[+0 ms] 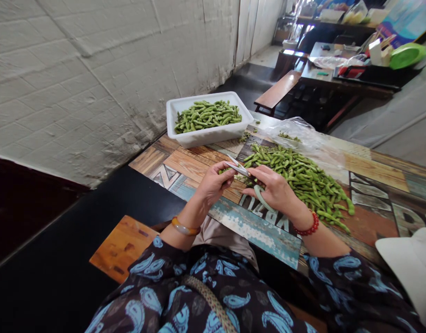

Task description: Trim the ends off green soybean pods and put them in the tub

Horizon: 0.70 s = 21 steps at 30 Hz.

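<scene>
My right hand (273, 187) grips a pair of scissors (240, 169) with pale green handle loops. The blades are parted and point left, reaching my left hand (215, 182). In my left hand's closed fingers is a green soybean pod (221, 171), mostly hidden by them. To the right of my hands, a heap of green soybean pods (299, 178) lies loose on the patterned wooden table (190, 159). Beyond my left hand stands a white plastic tub (202, 138) with many pods (209, 115) in it.
A clear plastic bag (296, 127) and small green trimmings (246, 137) lie behind the heap. At the lower right is a white hat (412, 263). A wooden stool (124, 247) stands at the lower left, beside the pale wall (95, 69). Farther back are a bench (278, 88) and a cluttered table.
</scene>
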Tool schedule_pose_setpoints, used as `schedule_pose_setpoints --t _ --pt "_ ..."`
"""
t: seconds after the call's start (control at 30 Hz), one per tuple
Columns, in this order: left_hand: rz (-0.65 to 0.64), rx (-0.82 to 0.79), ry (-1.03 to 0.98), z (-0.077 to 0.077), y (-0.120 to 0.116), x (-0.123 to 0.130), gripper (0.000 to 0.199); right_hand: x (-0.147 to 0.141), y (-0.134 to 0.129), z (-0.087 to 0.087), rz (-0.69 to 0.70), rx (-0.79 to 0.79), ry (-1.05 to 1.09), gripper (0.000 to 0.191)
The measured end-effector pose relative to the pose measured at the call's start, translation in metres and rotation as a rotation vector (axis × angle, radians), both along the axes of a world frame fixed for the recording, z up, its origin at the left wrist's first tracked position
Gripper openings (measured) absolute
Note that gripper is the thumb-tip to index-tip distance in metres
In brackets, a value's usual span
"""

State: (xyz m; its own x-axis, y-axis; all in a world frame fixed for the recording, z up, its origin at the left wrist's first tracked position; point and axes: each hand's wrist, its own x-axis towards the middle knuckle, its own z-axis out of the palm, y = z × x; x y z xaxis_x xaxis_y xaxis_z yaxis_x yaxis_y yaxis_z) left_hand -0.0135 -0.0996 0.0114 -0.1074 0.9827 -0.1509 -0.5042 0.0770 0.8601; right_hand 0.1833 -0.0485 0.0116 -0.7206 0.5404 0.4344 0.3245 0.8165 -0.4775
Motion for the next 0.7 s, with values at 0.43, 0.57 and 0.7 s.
schedule_pose_setpoints --t 0.43,0.57,0.7 --pt "-0.030 0.005 -0.149 -0.004 0.010 -0.007 0.038 0.009 0.012 0.009 -0.191 0.000 0.114 0.044" --pt "-0.051 -0.029 -0.019 -0.005 0.020 -0.004 0.042 0.015 0.016 0.018 -0.236 -0.034 0.142 0.046" --pt "-0.125 -0.004 0.282 -0.016 0.036 0.002 0.028 0.015 0.017 0.021 -0.230 -0.020 0.127 0.045"
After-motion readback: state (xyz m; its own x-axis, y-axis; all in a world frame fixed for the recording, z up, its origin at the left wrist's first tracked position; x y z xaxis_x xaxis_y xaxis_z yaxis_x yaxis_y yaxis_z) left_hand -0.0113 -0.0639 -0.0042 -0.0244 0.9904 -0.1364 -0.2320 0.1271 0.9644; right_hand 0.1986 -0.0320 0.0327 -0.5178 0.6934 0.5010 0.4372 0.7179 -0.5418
